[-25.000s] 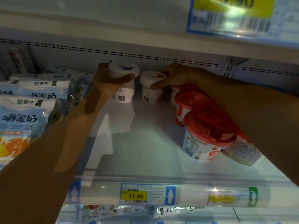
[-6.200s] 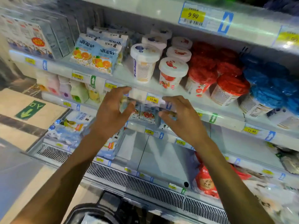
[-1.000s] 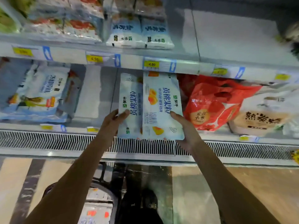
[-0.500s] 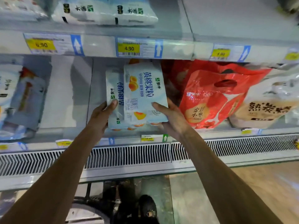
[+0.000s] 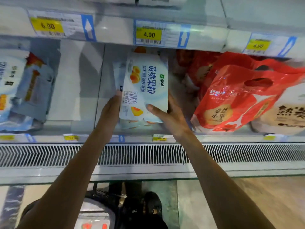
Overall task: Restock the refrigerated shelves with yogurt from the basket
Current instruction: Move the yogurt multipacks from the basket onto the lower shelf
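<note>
A white and blue yogurt multipack (image 5: pixel 145 86) with peach pictures stands tilted on the bottom refrigerated shelf (image 5: pixel 82 128). My right hand (image 5: pixel 168 116) grips its lower right corner, thumb across the front. My left hand (image 5: pixel 112 106) presses with straight fingers against its left edge. A second pack (image 5: pixel 118 75) shows partly behind it on the left. The basket (image 5: pixel 94 210) sits on the floor below, mostly hidden by my left arm.
Red bags (image 5: pixel 234 96) and a white bag (image 5: pixel 288 113) crowd the shelf right of the pack. Blue-white packs (image 5: pixel 19 90) lie at the left. Price tags (image 5: pixel 148 34) line the shelf above. A vent grille (image 5: pixel 148 155) runs along the cabinet front.
Both hands have pushed the yogurt pack deeper onto the bottom shelf, and the camera has come closer. The pack behind it is now more covered.
</note>
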